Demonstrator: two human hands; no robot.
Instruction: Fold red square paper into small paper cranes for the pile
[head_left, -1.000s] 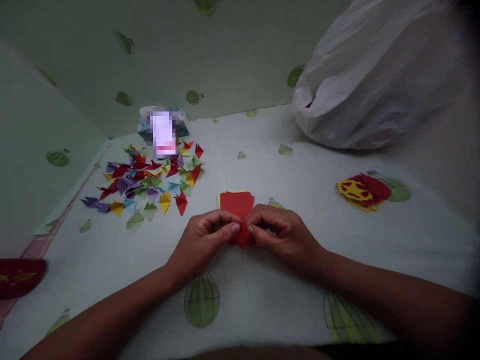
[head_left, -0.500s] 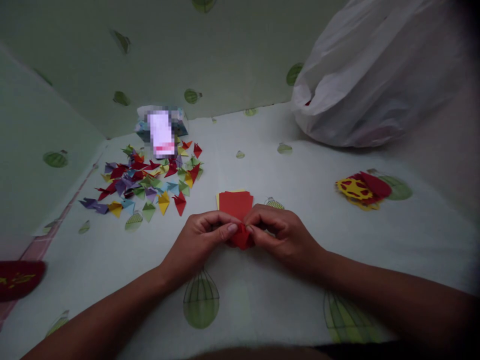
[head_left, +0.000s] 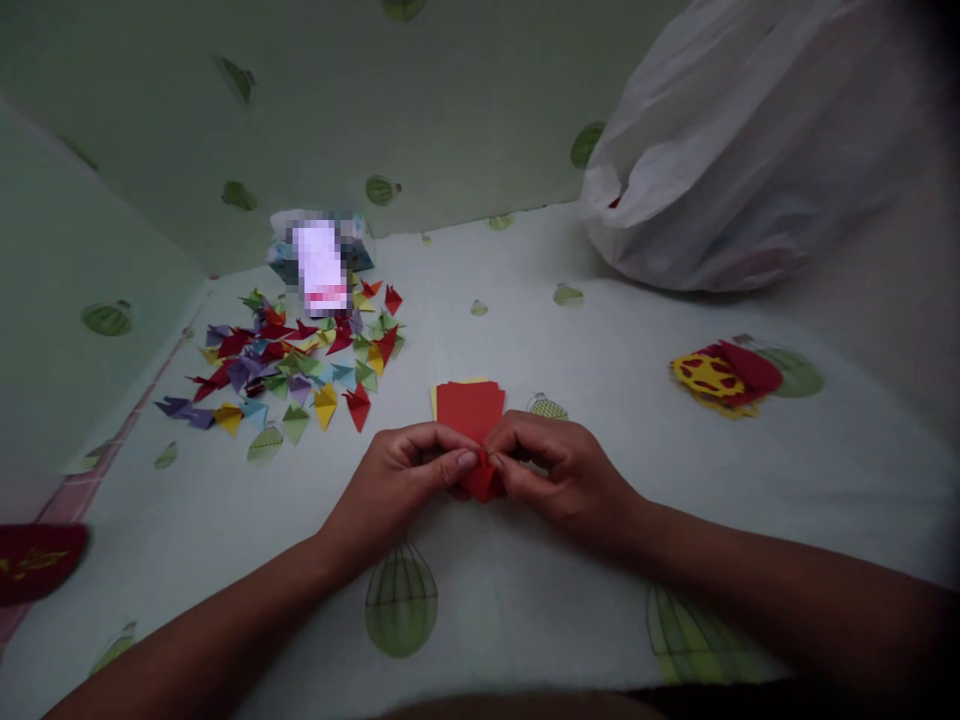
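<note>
A small folded piece of red paper (head_left: 481, 486) is pinched between my two hands, low in the middle of the view. My left hand (head_left: 411, 470) grips its left side with thumb and forefinger. From the right, my right hand (head_left: 564, 470) pinches it close to the left fingertips. Fingers cover part of the folds, so the exact shape is hard to make out. Just beyond the hands lies a stack of square paper sheets (head_left: 470, 402), red on top with a yellow edge showing at the left.
Many small folded paper cranes (head_left: 296, 365) in mixed colours spread at the left. Behind them a phone with a blurred screen (head_left: 321, 265) leans on a tissue box (head_left: 362, 245). A white plastic bag (head_left: 697, 210) stands back right, near yellow and red cut-outs (head_left: 709, 376). A dark red piece (head_left: 37, 562) sits far left.
Both hands stay on the red paper, with the fingertips shifting very slightly. The whole view has drifted a little; nothing else has visibly moved.
</note>
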